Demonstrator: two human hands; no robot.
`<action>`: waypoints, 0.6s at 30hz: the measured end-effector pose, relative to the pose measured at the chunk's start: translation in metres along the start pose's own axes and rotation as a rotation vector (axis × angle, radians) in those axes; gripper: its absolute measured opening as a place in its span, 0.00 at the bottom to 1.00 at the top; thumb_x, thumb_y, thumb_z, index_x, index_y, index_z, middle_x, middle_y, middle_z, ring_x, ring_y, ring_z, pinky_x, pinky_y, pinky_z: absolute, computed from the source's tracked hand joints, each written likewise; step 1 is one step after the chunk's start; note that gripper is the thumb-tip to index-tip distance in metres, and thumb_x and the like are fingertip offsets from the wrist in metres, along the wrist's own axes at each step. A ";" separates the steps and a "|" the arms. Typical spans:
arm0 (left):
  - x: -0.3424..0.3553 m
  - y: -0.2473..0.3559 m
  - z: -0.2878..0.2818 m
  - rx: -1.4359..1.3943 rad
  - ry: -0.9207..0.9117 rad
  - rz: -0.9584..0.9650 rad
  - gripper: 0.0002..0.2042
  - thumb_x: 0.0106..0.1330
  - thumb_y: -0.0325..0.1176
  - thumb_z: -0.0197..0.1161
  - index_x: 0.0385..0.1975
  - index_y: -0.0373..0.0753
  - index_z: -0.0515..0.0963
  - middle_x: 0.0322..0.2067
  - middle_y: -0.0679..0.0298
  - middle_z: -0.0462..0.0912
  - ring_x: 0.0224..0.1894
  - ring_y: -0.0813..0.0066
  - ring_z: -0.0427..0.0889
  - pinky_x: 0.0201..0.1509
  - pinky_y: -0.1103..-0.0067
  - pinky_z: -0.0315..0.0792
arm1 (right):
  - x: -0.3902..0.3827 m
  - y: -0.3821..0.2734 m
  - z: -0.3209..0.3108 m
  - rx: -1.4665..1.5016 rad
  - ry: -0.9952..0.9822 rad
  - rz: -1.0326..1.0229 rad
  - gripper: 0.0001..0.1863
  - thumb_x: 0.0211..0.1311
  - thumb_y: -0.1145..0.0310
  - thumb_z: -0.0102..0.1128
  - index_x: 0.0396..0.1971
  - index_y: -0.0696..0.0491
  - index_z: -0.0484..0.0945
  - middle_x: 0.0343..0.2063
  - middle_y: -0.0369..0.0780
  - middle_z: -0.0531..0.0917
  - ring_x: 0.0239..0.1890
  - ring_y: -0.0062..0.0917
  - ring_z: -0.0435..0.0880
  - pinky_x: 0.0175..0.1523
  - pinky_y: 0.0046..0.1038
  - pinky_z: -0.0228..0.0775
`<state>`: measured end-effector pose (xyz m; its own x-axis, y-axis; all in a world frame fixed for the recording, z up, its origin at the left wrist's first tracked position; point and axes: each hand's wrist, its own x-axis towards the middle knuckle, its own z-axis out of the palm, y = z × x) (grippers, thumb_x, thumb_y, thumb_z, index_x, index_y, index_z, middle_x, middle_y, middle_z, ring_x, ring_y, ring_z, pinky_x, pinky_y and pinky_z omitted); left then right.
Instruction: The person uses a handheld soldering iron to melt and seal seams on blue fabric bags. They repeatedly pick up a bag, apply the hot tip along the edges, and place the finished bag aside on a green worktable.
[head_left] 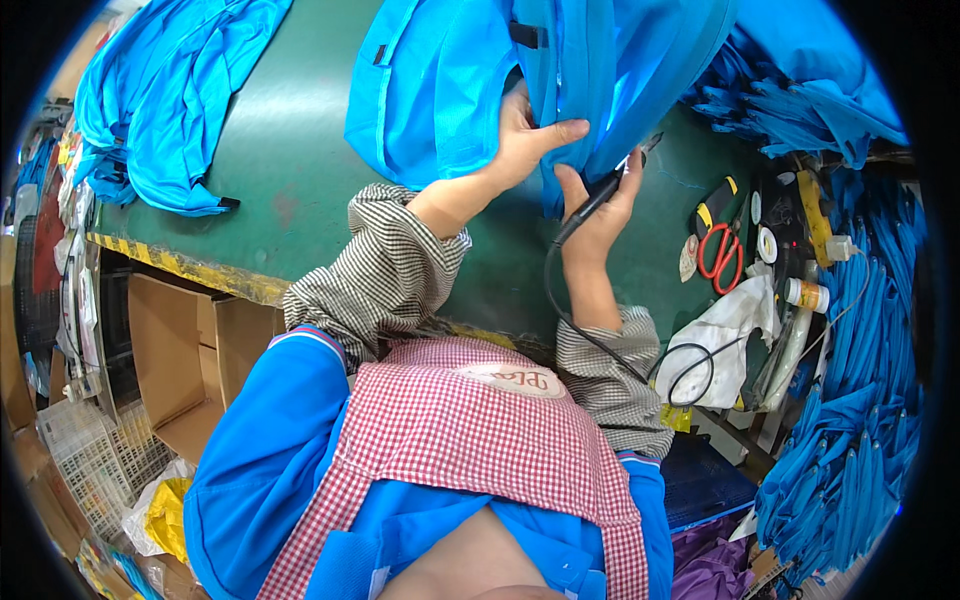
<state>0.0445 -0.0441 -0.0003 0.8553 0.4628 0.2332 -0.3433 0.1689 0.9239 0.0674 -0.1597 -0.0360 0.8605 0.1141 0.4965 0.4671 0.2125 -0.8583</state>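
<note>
A bright blue sewn cloth piece [440,95] with black tabs, perhaps a bag or garment, lies partly lifted at the far middle of the green table. My left hand [520,142] is closed on its edge, the fingers tucked out of sight in the folds and the thumb stretched to the right. In my right hand [605,218] is a black pen-shaped corded tool [592,205], its thin tip pointing up and away beside the cloth. The right thumb also touches the hanging blue fabric. From the tool a black cord [590,338] runs down past my right sleeve.
The green table [290,140] has a yellow-and-black taped front edge. Red-handled scissors [720,258], a yellow-and-black cutter [716,205] and a white cloth [715,330] lie at right. More blue pieces [180,90] lie at left; others [850,400] hang at right. A cardboard box [175,350] stands below left.
</note>
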 end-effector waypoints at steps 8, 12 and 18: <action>-0.002 -0.009 -0.014 -0.193 0.181 -0.055 0.16 0.58 0.26 0.67 0.46 0.35 0.74 0.41 0.62 0.82 0.41 0.74 0.81 0.47 0.77 0.75 | 0.010 0.019 -0.005 0.152 0.185 0.161 0.27 0.50 0.70 0.73 0.47 0.60 0.67 0.39 0.39 0.78 0.40 0.22 0.76 0.51 0.23 0.66; -0.001 0.002 -0.006 -0.162 0.120 -0.084 0.19 0.52 0.29 0.73 0.43 0.34 0.76 0.38 0.62 0.83 0.39 0.75 0.81 0.43 0.78 0.76 | 0.007 0.022 -0.012 0.125 0.071 0.168 0.29 0.49 0.69 0.74 0.47 0.60 0.67 0.39 0.39 0.78 0.40 0.22 0.76 0.49 0.22 0.68; 0.002 0.005 -0.005 0.129 0.023 0.036 0.22 0.46 0.28 0.76 0.43 0.33 0.77 0.38 0.59 0.83 0.38 0.72 0.82 0.43 0.76 0.77 | 0.014 0.008 -0.016 0.007 0.011 0.161 0.27 0.48 0.75 0.71 0.46 0.60 0.66 0.38 0.40 0.78 0.40 0.22 0.77 0.48 0.22 0.68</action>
<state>0.0420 -0.0381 0.0034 0.8335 0.4866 0.2617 -0.3198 0.0387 0.9467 0.0864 -0.1723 -0.0386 0.9264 0.1363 0.3510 0.3214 0.1991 -0.9258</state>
